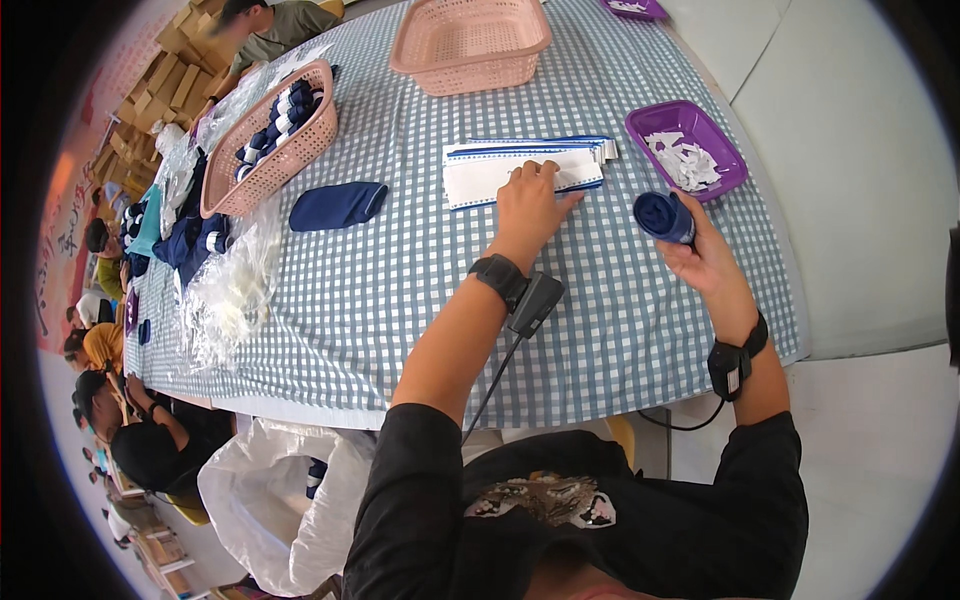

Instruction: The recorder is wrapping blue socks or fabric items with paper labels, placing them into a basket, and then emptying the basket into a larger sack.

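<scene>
My left hand [530,205] rests on a stack of white paper bands [480,178] with blue edges. Its fingertips touch the top band and its thumb is spread away from the fingers. In my right hand [710,255] is a rolled navy sock [660,216], held upright with its coiled end facing up, just below a purple basket [738,172] of small white slips [685,160]. A flat navy sock [337,206] lies on the tablecloth to the left of the bands.
A pink basket [268,175] with several rolled navy socks stands at left. Another pink basket [470,72] is at the far side. Clear plastic bags [225,300] pile at the left table edge. A white plastic bag [270,510] hangs below. Other people sit along the left.
</scene>
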Tool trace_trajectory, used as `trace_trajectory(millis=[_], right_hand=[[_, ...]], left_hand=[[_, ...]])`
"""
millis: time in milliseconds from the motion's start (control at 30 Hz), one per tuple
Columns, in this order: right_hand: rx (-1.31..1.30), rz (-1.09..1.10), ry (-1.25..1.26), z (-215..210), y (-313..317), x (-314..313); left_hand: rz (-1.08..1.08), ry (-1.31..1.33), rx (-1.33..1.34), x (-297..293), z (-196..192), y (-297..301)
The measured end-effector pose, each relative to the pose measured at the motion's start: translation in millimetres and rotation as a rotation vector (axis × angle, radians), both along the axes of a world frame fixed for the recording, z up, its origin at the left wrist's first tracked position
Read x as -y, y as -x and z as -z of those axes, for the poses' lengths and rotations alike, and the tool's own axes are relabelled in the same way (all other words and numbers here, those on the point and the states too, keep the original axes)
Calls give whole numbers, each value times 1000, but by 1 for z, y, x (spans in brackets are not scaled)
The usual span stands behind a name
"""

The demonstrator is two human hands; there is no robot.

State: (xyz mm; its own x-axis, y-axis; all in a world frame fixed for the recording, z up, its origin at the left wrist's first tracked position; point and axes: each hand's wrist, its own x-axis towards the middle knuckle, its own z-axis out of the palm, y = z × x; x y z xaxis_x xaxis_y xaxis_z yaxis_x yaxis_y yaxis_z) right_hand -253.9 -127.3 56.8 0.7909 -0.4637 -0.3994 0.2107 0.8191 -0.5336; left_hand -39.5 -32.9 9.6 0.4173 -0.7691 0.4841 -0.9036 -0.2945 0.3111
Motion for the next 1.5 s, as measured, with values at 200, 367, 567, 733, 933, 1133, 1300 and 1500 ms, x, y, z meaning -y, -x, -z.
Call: trace_trajectory(millis=[200,367,567,733,933,1133,1300,1500], right_hand=[[72,50,-76,6,15,-4],[110,65,-119,24,12,1],[110,-28,-191,25,11,-14],[111,89,-119,35,39,-20],[294,-82,-144,4,23,-76],[302,-137,456,-24,-22,-152],[184,-48,690,-26,-22,-180],[120,74,968,-25,-26,-188]], left_hand=[[10,-148,90,12,3,-2],[45,-105,66,9,14,-10],[-122,222,-783,-14,-19,-24],[35,911,-1160,-94,-68,-42],[156,434,-1650,-196,-75,28],[92,483,-1104,-211,-58,81],[109,266,-878,-230,-63,84],[355,266,-1124,-235,-87,70]])
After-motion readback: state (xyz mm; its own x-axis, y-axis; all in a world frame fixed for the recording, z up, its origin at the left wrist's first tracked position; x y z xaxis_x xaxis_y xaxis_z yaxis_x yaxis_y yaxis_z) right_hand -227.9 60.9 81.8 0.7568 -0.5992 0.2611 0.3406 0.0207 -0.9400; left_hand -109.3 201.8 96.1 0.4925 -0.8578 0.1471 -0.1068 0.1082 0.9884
